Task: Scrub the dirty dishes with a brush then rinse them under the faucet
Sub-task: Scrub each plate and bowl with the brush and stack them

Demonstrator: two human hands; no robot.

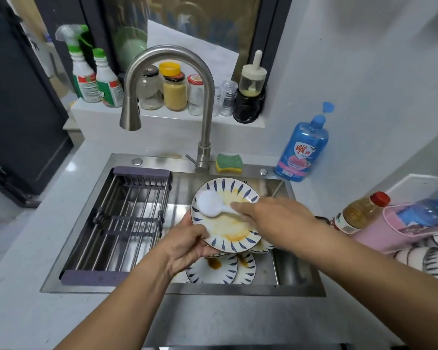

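Gripping a stained plate (225, 215) by its rim, the left hand (187, 245) is tilting it over the sink (182, 289) while the right hand (271, 215), fingers closed round a white brush (209, 204), is scrubbing; rinsing under the dry faucet (167, 79) likely comes next.

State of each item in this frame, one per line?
Held plate: tilted, yellow-stained.
Brush: pressed on plate.
Left hand: gripping plate.
Right hand: gripping brush.
Faucet: no water running.
Plates in sink: dirty, brown-stained.
Drying rack: nothing on it.

White plate (234, 233) (blue-dashed rim, yellow stains), white brush (210, 204), green-yellow sponge (229, 163).
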